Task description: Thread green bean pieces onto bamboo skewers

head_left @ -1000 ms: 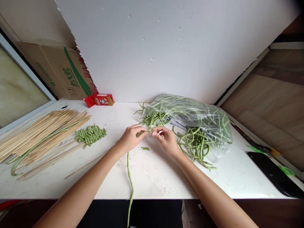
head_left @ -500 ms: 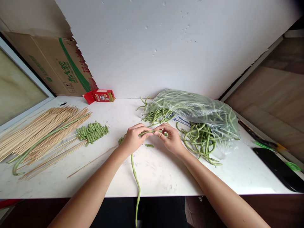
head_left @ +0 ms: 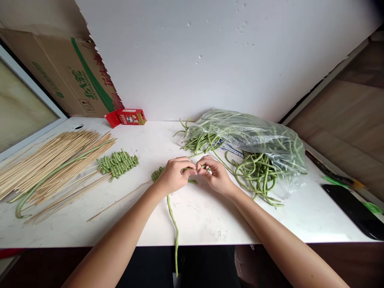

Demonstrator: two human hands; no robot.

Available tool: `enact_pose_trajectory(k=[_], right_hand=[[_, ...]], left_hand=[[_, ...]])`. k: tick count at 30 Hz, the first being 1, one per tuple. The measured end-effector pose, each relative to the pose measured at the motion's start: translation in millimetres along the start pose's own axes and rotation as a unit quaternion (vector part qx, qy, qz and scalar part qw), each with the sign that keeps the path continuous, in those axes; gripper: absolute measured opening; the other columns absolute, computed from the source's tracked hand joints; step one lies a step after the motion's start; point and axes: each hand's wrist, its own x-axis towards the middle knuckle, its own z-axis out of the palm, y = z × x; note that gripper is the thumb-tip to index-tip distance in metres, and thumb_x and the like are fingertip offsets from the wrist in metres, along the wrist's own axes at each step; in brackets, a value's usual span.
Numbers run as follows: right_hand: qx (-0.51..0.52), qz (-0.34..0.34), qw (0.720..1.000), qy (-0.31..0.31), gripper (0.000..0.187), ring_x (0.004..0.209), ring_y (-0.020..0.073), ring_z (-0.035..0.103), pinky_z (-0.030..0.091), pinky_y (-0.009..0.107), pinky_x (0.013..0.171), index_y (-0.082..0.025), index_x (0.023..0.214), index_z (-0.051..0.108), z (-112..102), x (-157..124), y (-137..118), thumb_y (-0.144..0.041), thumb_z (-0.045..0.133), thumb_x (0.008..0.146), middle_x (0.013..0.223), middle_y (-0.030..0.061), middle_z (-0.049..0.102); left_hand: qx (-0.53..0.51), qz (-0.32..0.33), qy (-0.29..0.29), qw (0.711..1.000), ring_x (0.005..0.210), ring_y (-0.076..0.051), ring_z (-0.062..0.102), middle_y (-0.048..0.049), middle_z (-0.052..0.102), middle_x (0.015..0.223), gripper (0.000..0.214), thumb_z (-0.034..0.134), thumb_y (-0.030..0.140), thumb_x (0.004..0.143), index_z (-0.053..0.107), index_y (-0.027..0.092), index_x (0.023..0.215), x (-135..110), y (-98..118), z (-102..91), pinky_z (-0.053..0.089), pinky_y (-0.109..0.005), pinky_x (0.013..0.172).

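Note:
My left hand (head_left: pixel 177 175) is closed, pinching a long green bean (head_left: pixel 174 228) whose tail hangs below it past the table's front edge. Fingertip to fingertip with it, my right hand (head_left: pixel 215 175) is closed in a pinch on the same bean's upper end. Short cut bean pieces (head_left: pixel 192 181) lie on the table just beneath the fingers. Partly hidden behind my left hand is a cluster of bean pieces (head_left: pixel 156 173) on a thin skewer (head_left: pixel 120 202). A finished-looking block of skewered bean pieces (head_left: pixel 117 163) rests further left.
Many bamboo skewers (head_left: pixel 57 160) lie at the left, with a long bean across them. A clear plastic bag of long beans (head_left: pixel 249 128) spills loose beans (head_left: pixel 258 172) at right. A red box (head_left: pixel 132 117) stands at the back; a black phone (head_left: pixel 354 210) lies far right.
The hanging tail of the bean has risen, its lower end now showing higher. Both hands stay together in a pinch, shifted slightly right in view. The camera view has shifted a little.

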Motion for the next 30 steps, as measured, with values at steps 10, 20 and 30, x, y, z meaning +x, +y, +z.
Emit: enact_pose_trajectory(k=[10, 20, 30], right_hand=[[0.071, 0.023, 0.997, -0.027, 0.037, 0.084, 0.0224, 0.059, 0.045, 0.038, 0.080, -0.023, 0.088, 0.076, -5.7, 0.9, 6.3, -0.060, 0.078, 0.094, 0.087, 0.0054, 0.069], [-0.045, 0.028, 0.998, -0.015, 0.029, 0.089, 0.0260, 0.063, 0.049, 0.042, 0.081, -0.027, 0.105, 0.087, -3.2, 0.7, 13.5, -0.053, 0.075, 0.098, 0.092, 0.0091, 0.076], [-0.118, 0.038, 0.990, -0.065, 0.016, 0.103, 0.0315, 0.063, 0.051, 0.050, 0.095, -0.030, 0.092, 0.088, 7.7, -5.9, 17.5, -0.045, 0.084, 0.093, 0.093, 0.0086, 0.080]], left_hand=[[-0.013, -0.005, -0.008, 1.000, 0.076, -0.015, 0.068, -0.0034, 0.076, 0.084, 0.022, 0.066, 0.001, 0.090, 0.079, 0.018, 0.086, 1.3, -2.7, -3.4, 0.052, -0.027, 0.072], [0.040, -0.051, 0.108, 0.992, 0.074, -0.016, 0.065, -0.0060, 0.077, 0.089, 0.009, 0.077, 0.027, 0.097, 0.081, 0.018, 0.094, 3.6, -22.7, -26.5, 0.048, -0.028, 0.067], [0.001, -0.089, 0.088, 0.992, 0.079, -0.015, 0.063, -0.0054, 0.071, 0.095, 0.012, 0.084, 0.027, 0.092, 0.087, 0.021, 0.103, 2.5, -24.0, -21.3, 0.054, -0.028, 0.073]])
